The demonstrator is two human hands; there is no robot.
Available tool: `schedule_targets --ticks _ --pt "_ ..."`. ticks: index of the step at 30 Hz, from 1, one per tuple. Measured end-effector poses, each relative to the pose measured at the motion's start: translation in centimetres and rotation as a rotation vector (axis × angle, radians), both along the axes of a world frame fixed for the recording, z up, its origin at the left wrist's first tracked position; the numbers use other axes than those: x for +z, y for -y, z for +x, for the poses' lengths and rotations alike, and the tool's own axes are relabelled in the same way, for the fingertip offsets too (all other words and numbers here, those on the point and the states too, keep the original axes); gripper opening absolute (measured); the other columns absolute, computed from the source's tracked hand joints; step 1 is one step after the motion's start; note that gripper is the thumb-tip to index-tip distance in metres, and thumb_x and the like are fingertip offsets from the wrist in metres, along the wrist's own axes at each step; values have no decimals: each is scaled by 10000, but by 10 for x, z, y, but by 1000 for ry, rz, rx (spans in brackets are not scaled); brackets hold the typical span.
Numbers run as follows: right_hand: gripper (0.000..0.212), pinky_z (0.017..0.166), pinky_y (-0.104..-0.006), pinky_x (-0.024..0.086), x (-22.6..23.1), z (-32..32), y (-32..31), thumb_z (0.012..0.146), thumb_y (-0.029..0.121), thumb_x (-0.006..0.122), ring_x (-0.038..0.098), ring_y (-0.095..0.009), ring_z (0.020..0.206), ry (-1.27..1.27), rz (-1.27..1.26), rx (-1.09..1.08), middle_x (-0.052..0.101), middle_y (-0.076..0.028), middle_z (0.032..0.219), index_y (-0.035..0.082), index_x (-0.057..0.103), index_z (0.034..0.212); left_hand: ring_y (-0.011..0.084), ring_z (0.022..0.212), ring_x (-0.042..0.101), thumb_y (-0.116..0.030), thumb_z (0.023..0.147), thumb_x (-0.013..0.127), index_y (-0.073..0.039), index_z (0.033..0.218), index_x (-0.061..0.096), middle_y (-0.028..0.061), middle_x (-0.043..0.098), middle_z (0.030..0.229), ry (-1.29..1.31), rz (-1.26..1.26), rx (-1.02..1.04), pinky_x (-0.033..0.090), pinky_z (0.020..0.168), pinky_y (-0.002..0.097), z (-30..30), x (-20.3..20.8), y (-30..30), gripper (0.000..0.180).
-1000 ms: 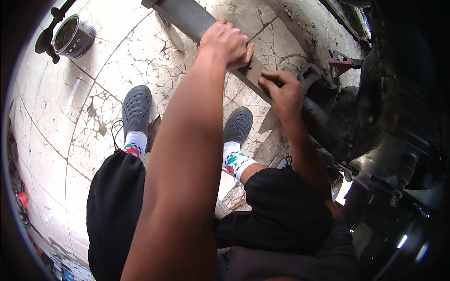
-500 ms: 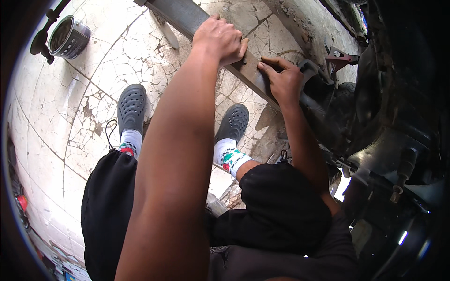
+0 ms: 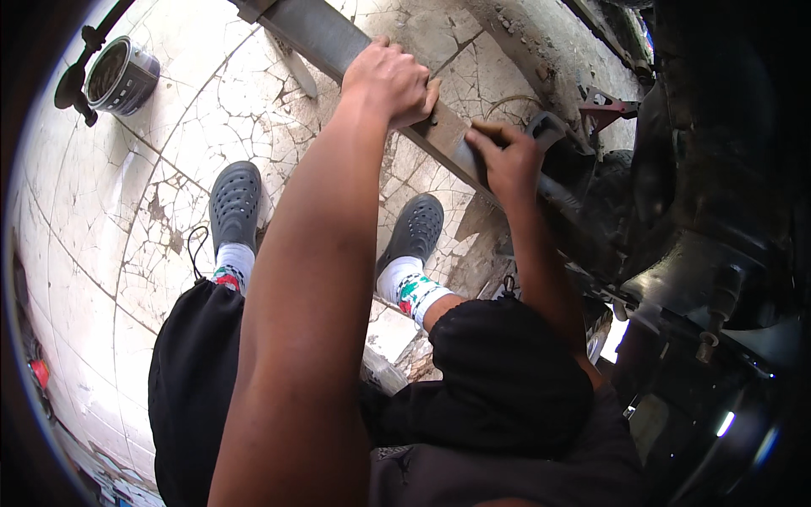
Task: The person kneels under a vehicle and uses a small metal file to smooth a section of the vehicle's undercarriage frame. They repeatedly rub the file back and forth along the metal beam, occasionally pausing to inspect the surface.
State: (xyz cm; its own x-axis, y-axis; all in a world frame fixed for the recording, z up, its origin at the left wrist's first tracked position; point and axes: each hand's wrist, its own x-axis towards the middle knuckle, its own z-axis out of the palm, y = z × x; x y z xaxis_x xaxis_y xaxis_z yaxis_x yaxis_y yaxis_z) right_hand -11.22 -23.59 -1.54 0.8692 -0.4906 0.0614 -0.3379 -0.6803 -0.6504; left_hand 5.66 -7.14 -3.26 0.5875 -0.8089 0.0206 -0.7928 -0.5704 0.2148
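A long flat metal bar (image 3: 325, 40), which looks like a leaf spring, slants from the upper left down toward the right. My left hand (image 3: 389, 84) is wrapped over it, thumb toward the right, beside a small dark hole or stud (image 3: 434, 120). Farther right along the bar, my right hand (image 3: 507, 160) is closed, its thumb and bent fingers pressed together at the bar's surface. Whatever lies between those fingertips is hidden. Just beyond the left hand the bar's top looks smooth and grey; between the hands it is browner.
Dark vehicle parts (image 3: 710, 228) fill the right side, with a red metal stand (image 3: 604, 110) behind. An open paint-type can (image 3: 124, 76) stands on the cracked tile floor (image 3: 93, 211) at upper left, beside a dark metal rod (image 3: 72, 84). My clogs (image 3: 235, 201) are below the bar.
The whole view has shifted slightly. My right hand has moved a little toward me at the bar, its fingers curled tighter. My left hand keeps its grip.
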Motion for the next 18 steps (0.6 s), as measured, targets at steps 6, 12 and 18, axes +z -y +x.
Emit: schedule_targets --ticks 6,12,18 --pt "211 804 -330 582 2 -18 -10 803 73 880 765 -226 873 -19 -94 35 785 -149 937 31 817 999 257 1061 712 -463 1063 408 -128 856 804 119 785 957 -68 122 -7 431 1116 421 4 13 -2 558" --pt "202 769 -326 575 4 -5 7 790 52 880 758 -213 836 15 -2 35 782 -161 937 22 816 979 272 1108 709 -445 1062 395 -134 914 808 138 783 1000 -75 72 -15 406 1174 427 1 13 1 538" --pt "185 766 -315 573 13 -19 -3 801 34 867 756 -202 835 -27 -63 202 782 -147 919 13 811 977 266 1109 711 -449 1056 404 -139 920 810 136 784 1016 -94 142 -26 399 1182 433 2 15 2 528"
